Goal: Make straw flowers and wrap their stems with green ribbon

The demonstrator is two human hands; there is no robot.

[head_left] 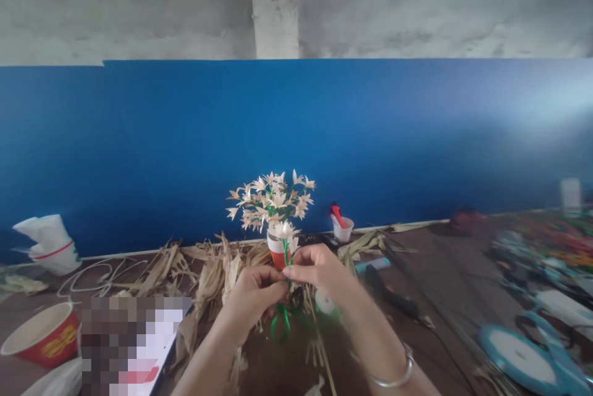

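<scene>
Between my two hands stands a cream-coloured handmade flower [286,233] on a green-wrapped stem. My left hand [259,294] is closed, thumb and fingers pinching the lower stem. Just above it my right hand [319,269] grips the same stem between thumb and fingertips; a silver bangle circles the wrist. A loop of green tape [280,323] hangs below the fingers. Right behind the held flower, a bunch of similar cream flowers [271,198] stands in a red and white cup [277,255], partly hidden by my hands.
Dried corn husks [215,275] lie behind my left hand. To the left are a red paper bowl [44,335] and a partly pixelated screen [155,346]. To the right lie a black glue gun-like tool [391,296] and a blue ribbon spool [519,359]. A blue panel [185,136] closes the back.
</scene>
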